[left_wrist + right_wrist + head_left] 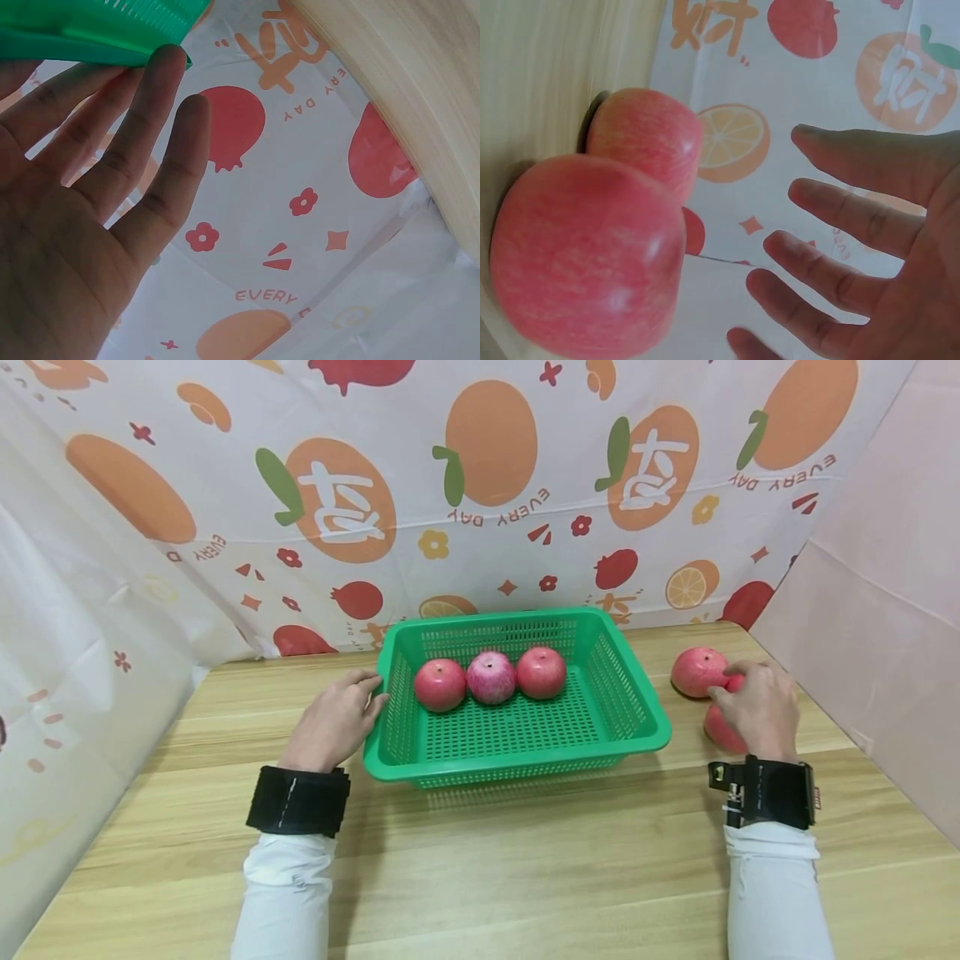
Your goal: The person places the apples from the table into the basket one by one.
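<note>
Three apples are already in the basket, nearer its left edge; looks like three loose apples left near the surface's right edge. Right hand is spread over those, empty; left hand is loosely open at the basket's rim.

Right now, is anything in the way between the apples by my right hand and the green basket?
Only the green basket's raised right rim: the loose apples would probably need lifting over it. Nothing else visible stands between them.
</note>
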Demonstrator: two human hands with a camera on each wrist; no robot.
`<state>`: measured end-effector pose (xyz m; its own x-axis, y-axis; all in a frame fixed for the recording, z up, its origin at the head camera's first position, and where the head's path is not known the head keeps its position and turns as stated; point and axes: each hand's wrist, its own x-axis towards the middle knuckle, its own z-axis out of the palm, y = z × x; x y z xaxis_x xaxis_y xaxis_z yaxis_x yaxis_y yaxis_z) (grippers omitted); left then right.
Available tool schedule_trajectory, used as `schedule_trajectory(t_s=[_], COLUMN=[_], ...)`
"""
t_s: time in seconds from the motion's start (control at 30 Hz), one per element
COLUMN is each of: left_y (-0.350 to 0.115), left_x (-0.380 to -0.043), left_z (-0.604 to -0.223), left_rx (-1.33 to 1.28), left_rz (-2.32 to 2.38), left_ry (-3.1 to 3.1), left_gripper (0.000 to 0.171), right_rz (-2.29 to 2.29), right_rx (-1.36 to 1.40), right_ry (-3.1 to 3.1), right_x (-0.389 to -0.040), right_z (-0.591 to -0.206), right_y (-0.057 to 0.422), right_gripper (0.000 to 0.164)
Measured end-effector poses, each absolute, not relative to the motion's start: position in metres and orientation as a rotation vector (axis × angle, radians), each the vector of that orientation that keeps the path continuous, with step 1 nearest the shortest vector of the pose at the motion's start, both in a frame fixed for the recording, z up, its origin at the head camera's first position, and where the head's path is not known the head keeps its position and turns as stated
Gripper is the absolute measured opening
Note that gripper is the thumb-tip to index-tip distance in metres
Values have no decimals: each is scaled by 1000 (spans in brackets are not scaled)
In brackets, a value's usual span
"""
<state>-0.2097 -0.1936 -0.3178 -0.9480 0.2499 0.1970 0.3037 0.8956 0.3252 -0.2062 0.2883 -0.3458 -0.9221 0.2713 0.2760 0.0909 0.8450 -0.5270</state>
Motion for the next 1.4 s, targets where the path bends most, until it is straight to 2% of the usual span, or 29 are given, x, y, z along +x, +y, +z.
schedule_trajectory(t_s=[0.57, 0.87, 1.1, 1.4], left_y=[-195, -196, -195, -195], left_x=[-209, -211, -212, -210], left_z=[-314, -311, -312, -315], left_rx=[-428, -454, -466, -443], left_rz=[-526, -516, -523, -544], left_ry=[-2921, -2902, -2907, -2907], left_gripper=[44, 43, 43, 42], right_rz=[796, 838, 867, 829], right_rx=[-387, -423, -462, -517], right_ry=[-2808, -2835, -2869, -2958], right_x=[-207, -208, -206, -208], right_z=[-352, -354, -360, -363], right_y=[301, 306, 310, 311], right_gripper=[39, 51, 52, 68])
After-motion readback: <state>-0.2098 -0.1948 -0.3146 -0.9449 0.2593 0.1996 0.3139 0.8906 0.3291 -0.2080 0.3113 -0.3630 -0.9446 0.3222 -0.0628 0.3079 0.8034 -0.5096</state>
